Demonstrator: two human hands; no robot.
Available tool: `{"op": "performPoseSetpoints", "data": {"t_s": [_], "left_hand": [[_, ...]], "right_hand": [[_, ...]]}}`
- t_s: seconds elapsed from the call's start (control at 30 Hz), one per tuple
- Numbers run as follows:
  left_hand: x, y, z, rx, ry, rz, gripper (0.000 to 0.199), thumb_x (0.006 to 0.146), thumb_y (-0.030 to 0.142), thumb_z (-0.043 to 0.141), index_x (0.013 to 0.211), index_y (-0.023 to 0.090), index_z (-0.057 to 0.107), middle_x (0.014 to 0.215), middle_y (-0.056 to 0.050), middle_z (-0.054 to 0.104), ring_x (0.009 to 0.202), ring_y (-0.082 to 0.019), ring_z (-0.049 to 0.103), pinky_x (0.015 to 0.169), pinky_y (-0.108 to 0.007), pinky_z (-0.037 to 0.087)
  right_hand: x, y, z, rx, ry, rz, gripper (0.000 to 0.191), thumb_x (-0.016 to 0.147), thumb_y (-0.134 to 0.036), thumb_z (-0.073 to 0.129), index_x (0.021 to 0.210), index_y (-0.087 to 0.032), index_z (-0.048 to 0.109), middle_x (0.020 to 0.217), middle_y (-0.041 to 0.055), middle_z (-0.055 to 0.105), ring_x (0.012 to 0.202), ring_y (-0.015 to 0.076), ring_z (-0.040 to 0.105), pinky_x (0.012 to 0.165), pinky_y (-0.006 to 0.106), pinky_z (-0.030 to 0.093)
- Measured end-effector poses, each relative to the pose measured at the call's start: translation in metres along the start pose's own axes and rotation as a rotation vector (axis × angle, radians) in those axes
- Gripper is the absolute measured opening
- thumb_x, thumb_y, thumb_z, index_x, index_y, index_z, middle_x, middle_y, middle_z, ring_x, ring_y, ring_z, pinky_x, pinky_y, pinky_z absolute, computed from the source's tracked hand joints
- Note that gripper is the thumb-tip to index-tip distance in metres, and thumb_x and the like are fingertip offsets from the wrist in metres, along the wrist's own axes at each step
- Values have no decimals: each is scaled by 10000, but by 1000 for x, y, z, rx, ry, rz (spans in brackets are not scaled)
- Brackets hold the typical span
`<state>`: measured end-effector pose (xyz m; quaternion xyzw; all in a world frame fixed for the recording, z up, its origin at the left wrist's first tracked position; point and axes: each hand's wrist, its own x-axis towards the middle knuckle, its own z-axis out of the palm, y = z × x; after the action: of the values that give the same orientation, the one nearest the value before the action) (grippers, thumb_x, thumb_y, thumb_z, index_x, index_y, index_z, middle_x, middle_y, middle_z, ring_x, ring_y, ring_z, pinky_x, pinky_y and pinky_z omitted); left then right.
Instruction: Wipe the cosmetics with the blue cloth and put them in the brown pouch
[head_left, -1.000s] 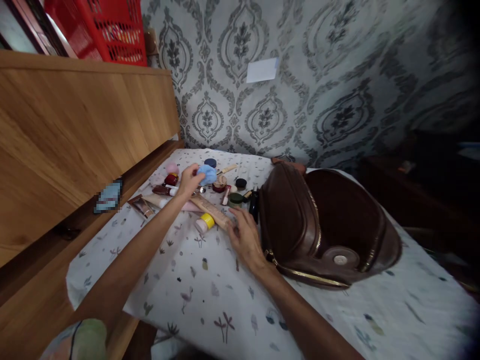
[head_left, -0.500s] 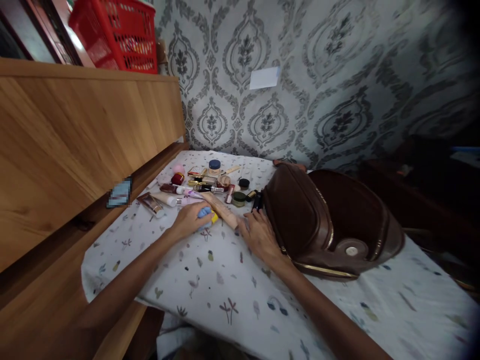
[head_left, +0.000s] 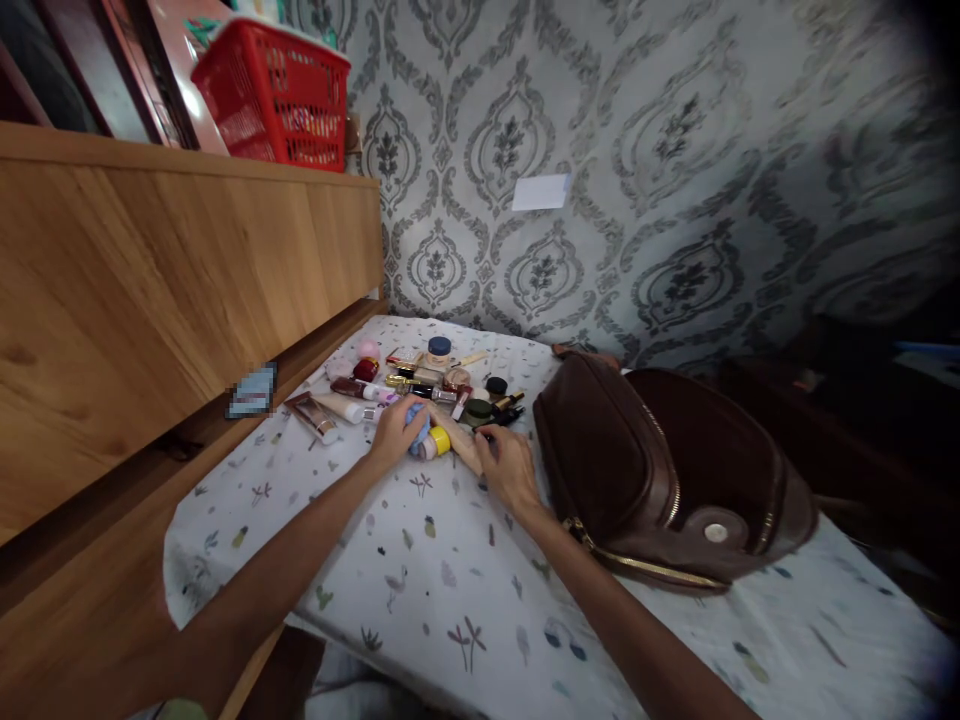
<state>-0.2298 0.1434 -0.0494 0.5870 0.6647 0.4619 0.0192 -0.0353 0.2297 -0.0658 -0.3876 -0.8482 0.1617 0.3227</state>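
My left hand [head_left: 395,437] is closed around a crumpled blue cloth [head_left: 417,428]. Right beside the cloth lies a small jar with a yellow lid [head_left: 438,441]. My right hand [head_left: 510,466] has its fingers bent together at the near end of a beige tube [head_left: 457,436]; what they hold, if anything, is too small to name. Beyond both hands lie several cosmetics, among them a blue-lidded jar [head_left: 439,350], a dark green-lidded jar [head_left: 478,411], a round black item [head_left: 496,385], a red round item [head_left: 366,369] and a brown tube [head_left: 312,417].
An open brown bag [head_left: 600,450] stands on the patterned cloth [head_left: 420,590], right of my hands. Wooden drawers [head_left: 187,260] border the left side, with a red basket [head_left: 277,95] on top. A patterned wall [head_left: 585,120] rises behind.
The yellow-lidded jar shows more beside my left hand. My right hand's fingers, spread before, are now drawn together. A dark item near the bag lies at another angle. The view has shifted slightly.
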Motion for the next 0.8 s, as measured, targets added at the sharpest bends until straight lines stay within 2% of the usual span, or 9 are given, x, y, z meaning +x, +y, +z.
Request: {"op": "performPoseSetpoints", "data": {"t_s": [0.1,0.2,0.33,0.43,0.6,0.8], "left_hand": [[-2,-9,-2,-1,23,5,213,961,324,461,1009,211,635,946,-43,703,899,-205,640,840,-328,491],[-3,-13,-3,3,17,40,204,963,328,474,1005,211,636,969,-46,702,919,-208,642,856,-332,494],[-2,-13,-1,36,-1,86,191,961,301,482,1043,215,631,1024,-59,701,984,-218,652,897,-344,503],[-4,-12,1,73,-28,122,192,966,288,480,1069,222,628,1065,-67,694,1010,-217,656,906,-340,511],[-6,-13,4,114,-79,167,189,979,295,476,1072,237,629,1068,-63,687,990,-206,668,866,-316,529],[-4,-17,5,126,-82,154,189,968,273,492,1096,237,626,1078,-69,678,981,-214,676,856,-321,544]], "right_hand": [[18,-1,-3,-51,18,28,325,911,-274,445,1042,-155,717,1049,129,716,981,284,620,888,399,462],[51,-5,2,-104,17,44,303,916,-252,471,1088,-153,700,1126,143,688,1080,288,593,948,396,434],[100,-17,22,-167,-48,82,281,918,-288,549,1111,-122,669,1178,194,665,1130,304,583,958,394,425],[124,-23,40,-197,-122,130,317,882,-317,631,1118,-106,644,1160,207,668,1124,316,605,957,405,426],[138,-18,59,-192,-165,206,409,908,-344,599,1238,-102,578,1211,237,627,1104,357,636,923,472,449],[141,-8,62,-37,-78,241,468,798,-366,694,1201,-141,614,1190,190,640,1114,356,617,930,466,451]]}}
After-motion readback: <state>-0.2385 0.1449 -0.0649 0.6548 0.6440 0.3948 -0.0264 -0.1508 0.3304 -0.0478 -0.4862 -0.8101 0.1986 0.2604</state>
